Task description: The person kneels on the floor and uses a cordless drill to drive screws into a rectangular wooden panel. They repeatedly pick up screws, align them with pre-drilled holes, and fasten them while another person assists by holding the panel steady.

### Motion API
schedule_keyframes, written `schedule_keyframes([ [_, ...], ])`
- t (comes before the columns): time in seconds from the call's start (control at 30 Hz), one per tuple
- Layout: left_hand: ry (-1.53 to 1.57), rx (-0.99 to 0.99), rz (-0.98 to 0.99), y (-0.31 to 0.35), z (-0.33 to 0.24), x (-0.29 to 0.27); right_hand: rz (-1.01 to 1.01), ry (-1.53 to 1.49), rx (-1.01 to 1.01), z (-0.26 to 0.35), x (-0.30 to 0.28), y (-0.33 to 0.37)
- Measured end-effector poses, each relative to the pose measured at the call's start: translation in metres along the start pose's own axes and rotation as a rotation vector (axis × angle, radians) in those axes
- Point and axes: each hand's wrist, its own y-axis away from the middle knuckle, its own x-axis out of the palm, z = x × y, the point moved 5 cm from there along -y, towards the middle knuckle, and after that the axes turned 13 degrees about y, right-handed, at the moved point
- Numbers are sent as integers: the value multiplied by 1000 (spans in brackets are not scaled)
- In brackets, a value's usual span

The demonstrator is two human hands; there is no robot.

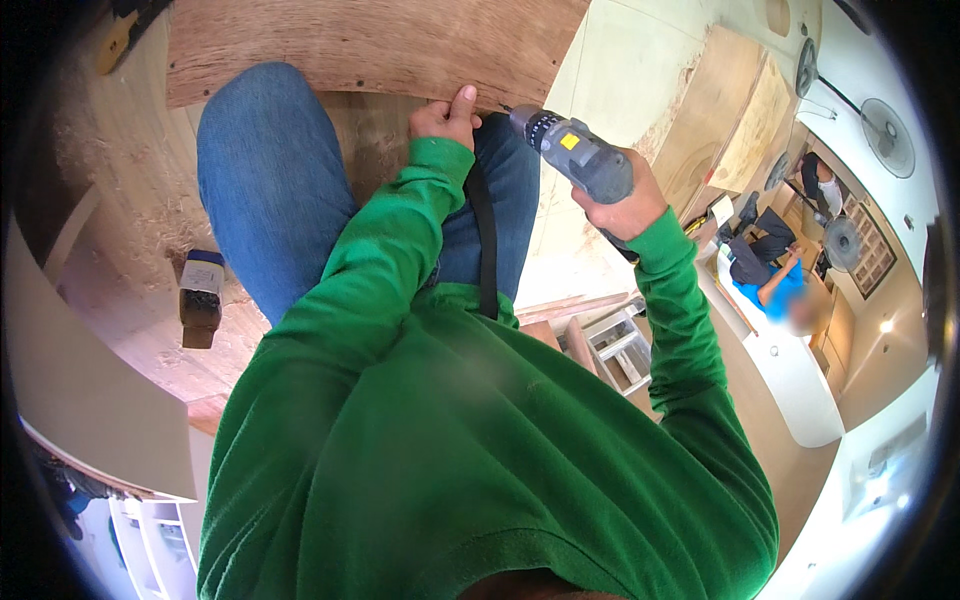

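Green long-sleeved sweatshirt (470,430) lies nearest. Our right hand (638,203) grips a grey pistol-shaped drill (592,163), bit (508,108) at the near edge of a reddish-brown plywood panel (370,45); our left hand (445,122) curls there, grip unclear. We judge: drilling or screw-driving; next calls for straight, steady pressure.

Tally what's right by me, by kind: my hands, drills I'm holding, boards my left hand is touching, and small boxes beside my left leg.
Hands: 2, the left hand and right hand
Drills: 1, a grey drill
Boards: 1, a reddish-brown board
Small boxes: 1, a small box
Total: 5
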Motion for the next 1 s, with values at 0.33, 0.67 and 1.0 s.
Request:
schedule_keyframes([
  [0.33, 162, -12, 20, 5, -2, 6, 42, 24, 34, 8, -4, -5],
  [0.67, 63, -108, 26, 14, -18, 4, 42, 65, 13, 1, -1, -12],
  [1.0, 135, -105, 12, 13, -14, 10, 80, 102, -15, 0, -2, -23],
])
